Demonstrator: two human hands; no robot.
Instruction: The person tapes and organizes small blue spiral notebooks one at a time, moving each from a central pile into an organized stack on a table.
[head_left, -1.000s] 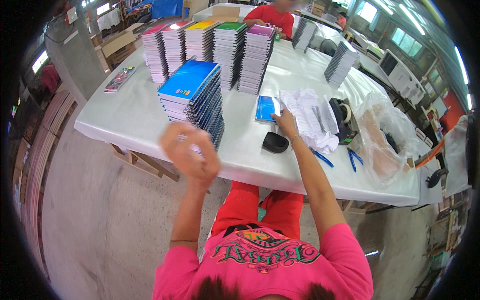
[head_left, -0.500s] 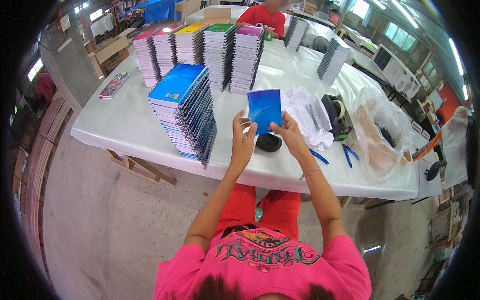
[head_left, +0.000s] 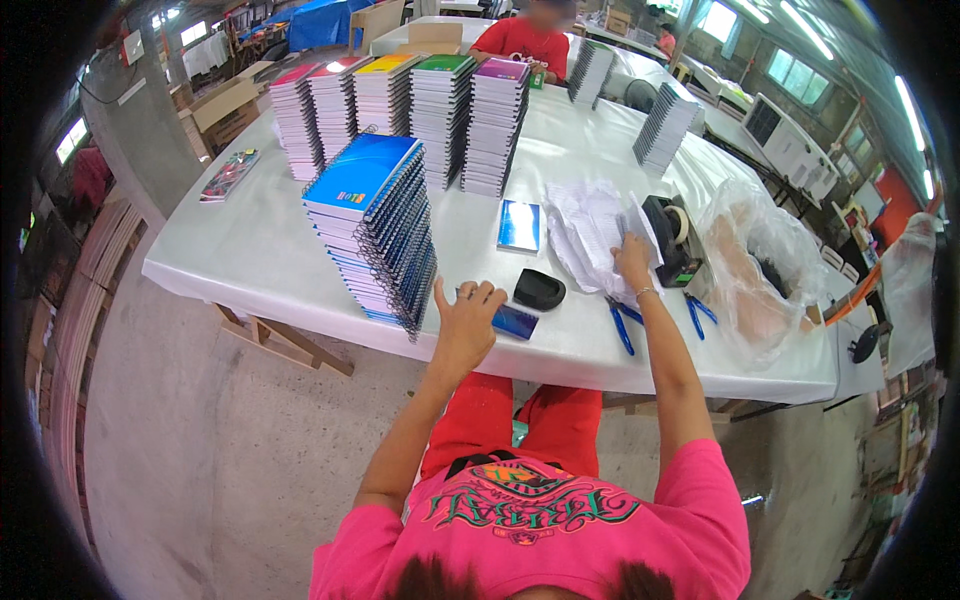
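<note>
My left hand (head_left: pixel 467 318) is at the table's near edge, its bent fingers over a small blue notebook (head_left: pixel 515 321) that it partly hides. My right hand (head_left: pixel 632 262) reaches out to the crumpled white papers (head_left: pixel 583 228), its fingers closed at a grey spiral binding coil (head_left: pixel 624 222). Between the hands sits a black oval holder (head_left: pixel 539 289). Farther in lies a small blue-and-white pad (head_left: pixel 519 226). Left of my left hand stands a tall stack of blue spiral notebooks (head_left: pixel 370 230).
Blue-handled pliers (head_left: pixel 622 327) and a second pair (head_left: pixel 699 314) lie near the right edge, by a tape dispenser (head_left: pixel 672 240) and a clear plastic bag (head_left: pixel 755 270). Coloured notebook stacks (head_left: pixel 437 120) stand farther back. A person in red (head_left: pixel 525 45) sits across the table (head_left: pixel 230 270).
Both hands held a blue notebook up; now it is lowered under my left hand near the edge. My right hand has moved right to the papers and coil. The left pliers have shifted.
</note>
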